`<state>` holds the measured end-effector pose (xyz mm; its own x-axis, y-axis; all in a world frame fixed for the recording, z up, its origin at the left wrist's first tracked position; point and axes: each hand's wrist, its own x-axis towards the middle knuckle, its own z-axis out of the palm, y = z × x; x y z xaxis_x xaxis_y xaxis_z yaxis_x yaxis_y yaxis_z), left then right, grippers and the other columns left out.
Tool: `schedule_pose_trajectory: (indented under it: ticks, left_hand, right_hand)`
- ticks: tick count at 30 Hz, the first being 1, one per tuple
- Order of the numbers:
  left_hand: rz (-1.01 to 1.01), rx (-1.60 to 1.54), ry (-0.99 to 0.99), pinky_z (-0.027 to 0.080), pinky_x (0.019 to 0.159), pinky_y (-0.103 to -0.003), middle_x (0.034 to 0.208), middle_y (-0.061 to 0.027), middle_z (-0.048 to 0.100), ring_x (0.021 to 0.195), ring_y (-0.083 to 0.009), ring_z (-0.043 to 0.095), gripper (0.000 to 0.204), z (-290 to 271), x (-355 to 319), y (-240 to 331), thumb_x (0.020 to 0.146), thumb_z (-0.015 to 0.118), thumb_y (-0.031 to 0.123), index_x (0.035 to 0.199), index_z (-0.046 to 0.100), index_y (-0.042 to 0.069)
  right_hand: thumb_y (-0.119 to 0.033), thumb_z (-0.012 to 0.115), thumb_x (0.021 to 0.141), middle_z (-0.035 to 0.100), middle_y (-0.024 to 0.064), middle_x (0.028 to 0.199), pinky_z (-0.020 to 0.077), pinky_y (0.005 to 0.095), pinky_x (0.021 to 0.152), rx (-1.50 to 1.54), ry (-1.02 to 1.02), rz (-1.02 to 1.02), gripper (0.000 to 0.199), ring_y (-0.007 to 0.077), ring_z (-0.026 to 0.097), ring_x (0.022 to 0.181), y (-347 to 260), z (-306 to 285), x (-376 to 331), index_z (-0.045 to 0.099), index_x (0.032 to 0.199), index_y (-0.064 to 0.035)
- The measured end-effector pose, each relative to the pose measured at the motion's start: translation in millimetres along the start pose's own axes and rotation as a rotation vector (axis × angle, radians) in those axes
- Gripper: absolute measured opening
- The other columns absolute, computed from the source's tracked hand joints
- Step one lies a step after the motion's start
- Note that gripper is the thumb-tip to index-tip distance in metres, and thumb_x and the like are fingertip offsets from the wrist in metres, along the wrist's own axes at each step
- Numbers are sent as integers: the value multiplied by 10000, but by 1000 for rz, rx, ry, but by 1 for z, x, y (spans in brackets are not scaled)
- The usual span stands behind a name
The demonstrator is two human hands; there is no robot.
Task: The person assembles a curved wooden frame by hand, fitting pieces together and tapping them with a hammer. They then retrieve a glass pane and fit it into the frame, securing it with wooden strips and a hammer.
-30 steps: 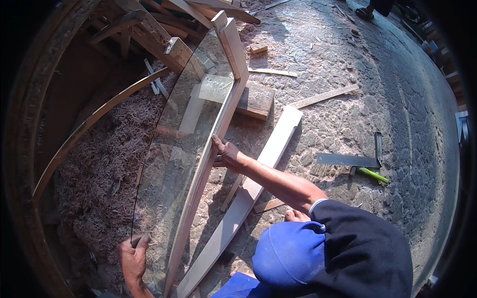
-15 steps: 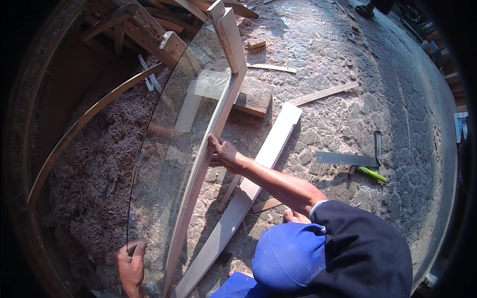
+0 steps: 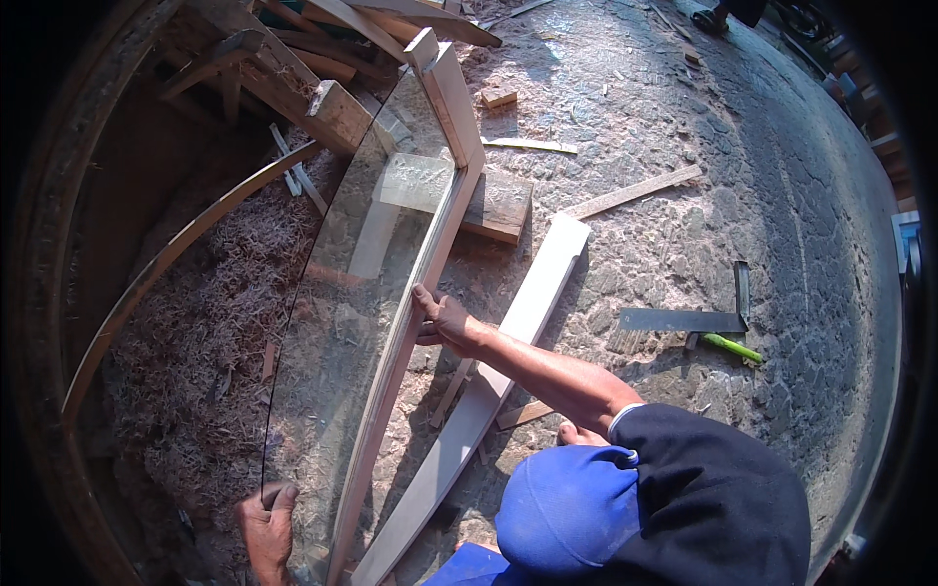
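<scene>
A large glass pane (image 3: 327, 322) with a curved left edge sits against a pale wooden frame (image 3: 391, 391), whose upper part bends at an angle. At the lower left, my left hand (image 3: 266, 532) is closed on the pane's edge, thumb on top. My right hand (image 3: 449, 324) grips the frame's long rail near its middle, thumb over the near face and fingers partly hidden behind it. Under the glass, a thick wooden block (image 3: 503, 207) shows through and sticks out past the frame.
Right of the frame lies a long pale board (image 3: 489, 391), with a thin strip (image 3: 635, 192) beyond it. Farther right are a metal-bladed square (image 3: 684, 320) and a green-handled tool (image 3: 731, 348). Shavings (image 3: 195, 361) and a curved wooden strip (image 3: 176, 249) are left. A person's foot (image 3: 710, 21) shows far off.
The glass and frame have shifted slightly toward me, with both hands still holding them. The whole view has also moved a little.
</scene>
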<state>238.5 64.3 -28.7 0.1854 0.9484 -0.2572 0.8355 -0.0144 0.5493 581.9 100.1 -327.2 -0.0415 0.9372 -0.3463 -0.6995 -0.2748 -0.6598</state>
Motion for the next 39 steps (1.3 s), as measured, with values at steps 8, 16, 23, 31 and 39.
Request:
schedule_pose_trajectory:
  ticks: [8,16,23,31,39]
  left_hand:
    - [53,31,43,447,594,-297,653,-31,635,636,-91,545,159,3,8,-1,892,751,93,858,720,-59]
    - [-6,65,-20,445,603,-292,663,-14,641,640,-90,549,181,-7,4,-5,899,751,131,847,726,-42]
    - [-19,-2,27,437,591,-292,640,-7,622,627,-88,531,196,0,12,-8,873,773,137,819,719,-44]
    - [28,-13,27,445,599,-293,645,-22,627,627,-89,536,170,-1,10,-8,871,770,111,837,729,-50]
    - [-83,41,7,443,647,-290,721,24,646,690,-80,536,157,-5,8,0,872,772,110,865,733,-41]
  right_hand:
    - [-699,479,986,523,214,1419,527,513,1050,9,3,31,880,374,635,1225,-7,2,3,348,1496,6]
    - [-739,478,963,564,253,1375,526,528,1043,-74,28,63,909,393,637,1212,-6,3,0,383,1475,6]
    - [-785,454,943,546,271,1410,506,541,1046,-154,-37,147,960,406,626,1229,-19,-2,-7,366,1516,-19]
    - [-563,496,1055,583,-1,630,516,279,542,-402,224,-275,576,114,577,530,-197,-80,4,705,992,-30]
    - [-751,126,1013,374,151,1637,146,544,1250,-624,-31,-697,914,307,292,1543,-420,-54,54,411,1557,-75]
